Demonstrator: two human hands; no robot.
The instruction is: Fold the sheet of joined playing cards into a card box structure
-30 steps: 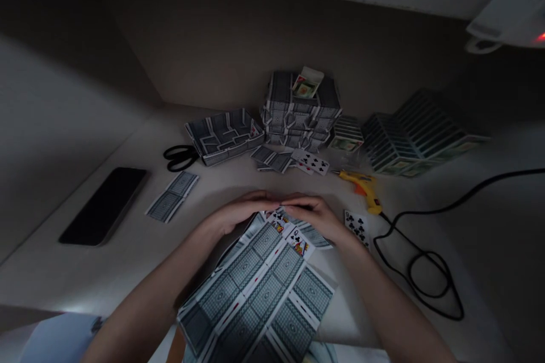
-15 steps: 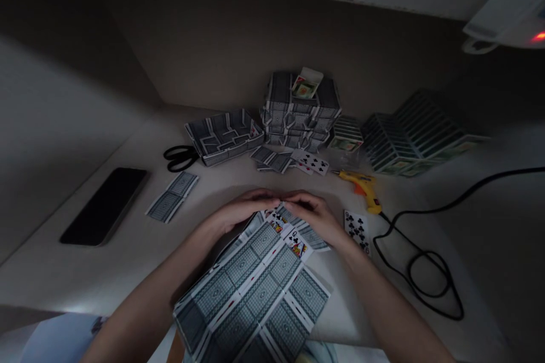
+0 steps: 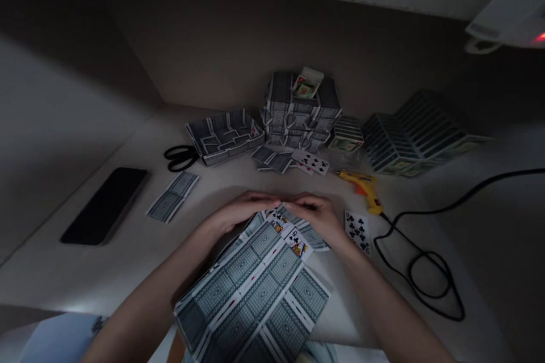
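Observation:
A large structure of joined playing cards (image 3: 255, 289), mostly patterned backs outward, leans from the front edge up to my hands. My left hand (image 3: 247, 208) grips its far edge with the thumb on top; the fingers behind are partly hidden. Close beside it, my right hand (image 3: 317, 215) pinches the same edge, thumb against a card back and fingers curled over. Two face cards with clubs, a queen card (image 3: 298, 243) among them, show just below the thumbs. Right of my right hand a nine of clubs (image 3: 357, 231) lies face up.
Behind stand a card tray (image 3: 225, 153), a stacked card block (image 3: 300, 119) topped by a small box (image 3: 307, 84), and card-box stacks (image 3: 409, 147). Loose cards (image 3: 272, 159), a yellow glue gun (image 3: 361, 188) with looping cable (image 3: 430, 295), scissors (image 3: 181, 157), a joined card pair (image 3: 173, 197) and a phone (image 3: 104, 206) surround my hands.
My right fingers have shifted very slightly along the far edge of the card structure. Otherwise both hands and the cards hold nearly the same position.

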